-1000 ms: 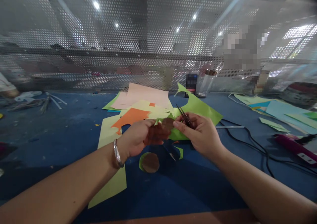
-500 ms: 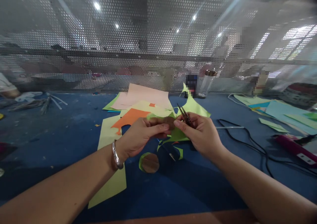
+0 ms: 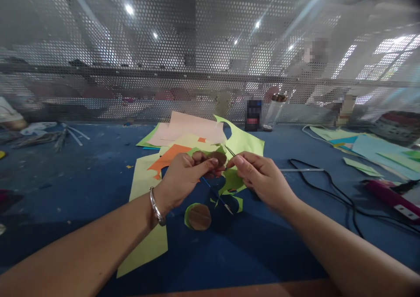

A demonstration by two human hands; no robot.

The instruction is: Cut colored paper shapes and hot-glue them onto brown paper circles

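My left hand, with a silver bangle on the wrist, pinches a round brown cardboard disc against light green paper. My right hand is closed around scissors; their slim dark blades point up and left, and the handles are hidden. A light green sheet with a curved cut-out spreads behind and below my fingers; which hand bears it I cannot tell. Below them on the table lies a second brown disc with green paper showing at its left edge. A thin blue pen lies near green offcuts.
Orange paper, pink sheets and a pale yellow-green sheet lie left of centre. A clear bottle stands by the perforated screen. At right are a black cable, a purple power strip and blue paper.
The green sheet has turned and now stretches further up and left behind my hands. My right hand has shifted slightly left, its scissors lower and flatter. The disc on the table has not moved.
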